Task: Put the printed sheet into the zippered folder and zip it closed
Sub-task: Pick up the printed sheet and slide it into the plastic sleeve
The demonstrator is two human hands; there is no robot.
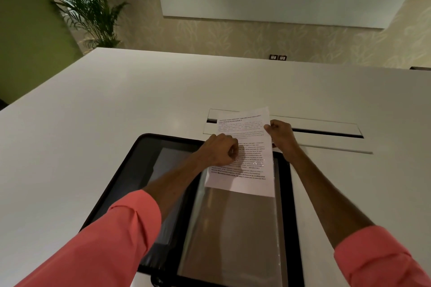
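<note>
We hold the sheet [245, 144] half over the open folder [233, 228]: our left hand [220, 150] is curled on its left edge, our right hand [281, 133] pinches the right edge. If the bottom edge catches the clear sleeve [231, 228], the paper will likely buckle or crease.

Sheet [245, 147] print too blurred

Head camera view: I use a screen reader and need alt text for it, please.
Two hands hold a printed sheet over the right half of an open black zippered folder lying on a white table: the left hand presses on the sheet's left side, the right hand grips its right edge. The sheet's top reaches past the folder. Coral sleeves cover both forearms.
</note>
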